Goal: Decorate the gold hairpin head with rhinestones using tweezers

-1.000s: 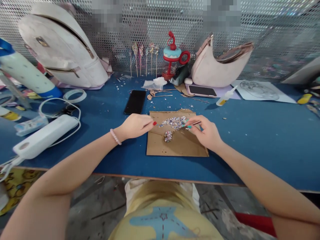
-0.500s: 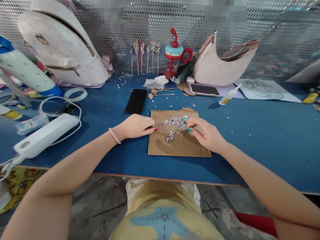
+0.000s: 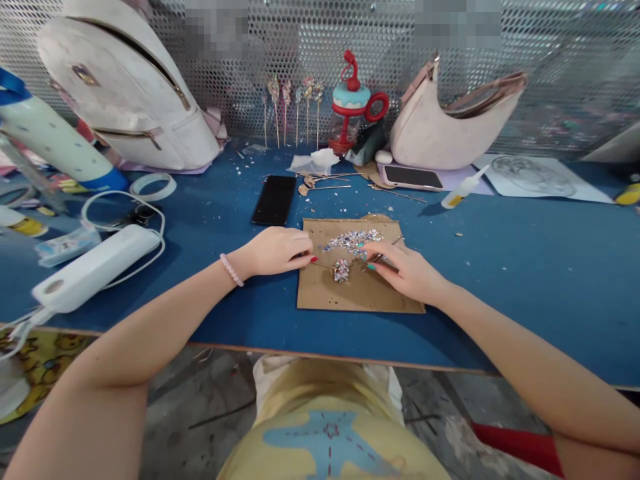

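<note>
My left hand point(image 3: 284, 251) is closed at the left edge of a brown cardboard sheet point(image 3: 320, 297), pinching a thin stick point(image 3: 324, 266). On the stick's far end sits a small ornament point(image 3: 341, 270) covered in glittering stones, lying over the cardboard. My right hand point(image 3: 407, 270) grips dark tweezers point(image 3: 379, 257) between thumb and fingers, just right of the ornament. Their tips are too small to tell whether they hold a stone. Behind the ornament spreads a pile of loose rhinestones point(image 3: 353, 241), partly behind my right fingertips.
Beyond the cardboard lie a black phone point(image 3: 275, 200), loose sticks point(image 3: 327, 187) and a second phone point(image 3: 413, 177). A glue bottle point(image 3: 464, 189) stands at right. A white power strip point(image 3: 95, 268) with its cord is at left. Bags and a red-handled cup point(image 3: 350, 107) line the mesh wall.
My right hand with the tweezers has shifted a little left, toward the ornament, and the tweezers have turned. My left hand keeps its hold on the stick. The view has shifted slightly.
</note>
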`<state>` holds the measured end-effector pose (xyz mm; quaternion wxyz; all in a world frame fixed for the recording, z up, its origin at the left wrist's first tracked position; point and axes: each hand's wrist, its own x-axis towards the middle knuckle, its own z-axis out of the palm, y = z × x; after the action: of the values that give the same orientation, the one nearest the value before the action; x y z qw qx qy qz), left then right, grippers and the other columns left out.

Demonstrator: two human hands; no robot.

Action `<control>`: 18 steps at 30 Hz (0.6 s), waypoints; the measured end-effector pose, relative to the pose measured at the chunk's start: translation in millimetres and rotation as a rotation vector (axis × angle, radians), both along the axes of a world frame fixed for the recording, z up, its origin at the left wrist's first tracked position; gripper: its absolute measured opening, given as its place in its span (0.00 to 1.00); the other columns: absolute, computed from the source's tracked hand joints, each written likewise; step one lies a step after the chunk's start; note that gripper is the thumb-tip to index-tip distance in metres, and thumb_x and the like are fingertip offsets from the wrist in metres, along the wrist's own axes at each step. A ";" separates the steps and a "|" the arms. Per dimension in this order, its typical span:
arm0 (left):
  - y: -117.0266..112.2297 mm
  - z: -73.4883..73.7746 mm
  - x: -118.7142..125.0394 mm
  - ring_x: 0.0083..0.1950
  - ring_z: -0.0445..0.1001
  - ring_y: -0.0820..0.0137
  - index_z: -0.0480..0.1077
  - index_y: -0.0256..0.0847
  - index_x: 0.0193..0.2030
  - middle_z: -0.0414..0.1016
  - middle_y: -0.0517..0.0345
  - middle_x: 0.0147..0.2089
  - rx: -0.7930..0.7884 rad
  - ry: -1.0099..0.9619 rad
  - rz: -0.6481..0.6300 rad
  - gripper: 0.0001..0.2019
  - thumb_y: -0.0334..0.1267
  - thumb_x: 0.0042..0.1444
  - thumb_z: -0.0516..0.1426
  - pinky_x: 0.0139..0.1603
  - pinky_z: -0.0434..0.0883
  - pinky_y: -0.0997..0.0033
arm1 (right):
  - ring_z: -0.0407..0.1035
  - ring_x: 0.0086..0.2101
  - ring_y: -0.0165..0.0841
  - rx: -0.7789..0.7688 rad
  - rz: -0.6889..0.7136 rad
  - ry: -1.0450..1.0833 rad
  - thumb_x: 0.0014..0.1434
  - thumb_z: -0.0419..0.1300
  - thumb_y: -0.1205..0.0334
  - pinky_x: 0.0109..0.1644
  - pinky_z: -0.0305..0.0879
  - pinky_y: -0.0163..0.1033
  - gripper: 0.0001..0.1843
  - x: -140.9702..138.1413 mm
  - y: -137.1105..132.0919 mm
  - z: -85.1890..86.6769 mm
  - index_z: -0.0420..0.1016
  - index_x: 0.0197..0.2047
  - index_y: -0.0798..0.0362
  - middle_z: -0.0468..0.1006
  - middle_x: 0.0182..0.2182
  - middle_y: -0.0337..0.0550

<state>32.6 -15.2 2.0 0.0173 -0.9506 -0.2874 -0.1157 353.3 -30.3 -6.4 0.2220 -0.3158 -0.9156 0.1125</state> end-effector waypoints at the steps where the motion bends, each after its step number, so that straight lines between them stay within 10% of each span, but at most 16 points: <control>1: -0.2 0.2 0.3 0.35 0.72 0.68 0.70 0.39 0.37 0.74 0.55 0.35 -0.001 -0.001 -0.004 0.16 0.44 0.72 0.48 0.33 0.62 0.70 | 0.76 0.42 0.38 -0.007 0.005 0.004 0.65 0.52 0.71 0.48 0.75 0.46 0.20 0.0 0.0 -0.8 0.65 0.59 0.48 0.80 0.41 0.44; 12: -2.7 1.4 3.6 0.36 0.72 0.69 0.71 0.39 0.38 0.74 0.56 0.35 -0.031 0.010 -0.099 0.15 0.41 0.71 0.48 0.36 0.64 0.70 | 0.78 0.40 0.36 -0.152 0.008 0.150 0.64 0.54 0.68 0.47 0.76 0.46 0.19 -8.1 -1.0 -8.7 0.66 0.58 0.46 0.82 0.40 0.42; 18: -3.5 1.5 4.2 0.37 0.72 0.68 0.70 0.39 0.39 0.73 0.56 0.36 -0.054 0.021 -0.131 0.12 0.40 0.71 0.49 0.37 0.64 0.70 | 0.78 0.36 0.36 -0.262 0.019 0.298 0.66 0.54 0.63 0.44 0.78 0.47 0.36 -11.3 -6.2 -12.8 0.43 0.72 0.42 0.80 0.39 0.42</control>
<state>36.7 -18.7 3.5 -0.0127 -0.9687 -0.2274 -0.0988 341.9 -36.5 -19.2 0.3110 -0.3133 -0.8531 0.2781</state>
